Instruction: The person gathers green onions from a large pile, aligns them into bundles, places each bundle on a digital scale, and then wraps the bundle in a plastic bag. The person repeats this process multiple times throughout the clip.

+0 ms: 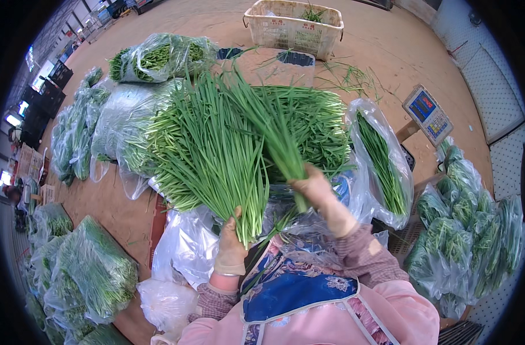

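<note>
Hall with a brown floor (389, 52), heaped with bagged greens. Centre of frame: chive bunch (210, 155), fanned upward, left hand (231, 244) clamped round its cut ends; right hand (314, 187) closed on a thinner sheaf (268, 123) beside it. Likely light, limp and easily bruised (best gripped low, near the stems). Centre right: clear bag (383, 167), part filled. Upper right: scale (427, 114) with a blue screen. Top centre: white crate (294, 26).
</note>
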Tool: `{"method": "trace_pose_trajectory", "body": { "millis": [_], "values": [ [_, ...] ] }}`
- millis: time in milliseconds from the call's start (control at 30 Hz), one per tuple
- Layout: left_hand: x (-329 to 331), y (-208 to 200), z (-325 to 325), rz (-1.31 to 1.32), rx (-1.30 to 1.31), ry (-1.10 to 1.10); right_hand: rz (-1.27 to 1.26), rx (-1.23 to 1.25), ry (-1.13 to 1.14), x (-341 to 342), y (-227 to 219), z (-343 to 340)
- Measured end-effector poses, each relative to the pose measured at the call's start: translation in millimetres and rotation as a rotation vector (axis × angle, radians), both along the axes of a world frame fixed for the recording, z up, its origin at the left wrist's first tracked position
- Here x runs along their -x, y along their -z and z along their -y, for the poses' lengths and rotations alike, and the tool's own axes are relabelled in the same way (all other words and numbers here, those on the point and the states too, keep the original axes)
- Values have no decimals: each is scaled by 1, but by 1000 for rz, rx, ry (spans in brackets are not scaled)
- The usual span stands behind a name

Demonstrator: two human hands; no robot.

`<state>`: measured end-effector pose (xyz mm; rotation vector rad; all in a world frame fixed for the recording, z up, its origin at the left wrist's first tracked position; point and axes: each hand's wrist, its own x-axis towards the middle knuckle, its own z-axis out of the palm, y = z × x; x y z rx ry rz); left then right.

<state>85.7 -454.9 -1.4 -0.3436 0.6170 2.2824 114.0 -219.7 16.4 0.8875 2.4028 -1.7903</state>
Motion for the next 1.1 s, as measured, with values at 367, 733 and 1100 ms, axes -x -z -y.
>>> {"method": "trace_pose_trajectory", "body": {
  "millis": [367,733,1100],
  "values": [
    [-16,-26,-24,-426,-121,172,-148,-890,-564,-7,-38,95],
    [-18,-13,5,-76,17,55,-375,99,-156,-23,-65,47],
    [-33,-11,13,-111,69,14,0,-201,-381,-20,-71,51]
  ]
}}
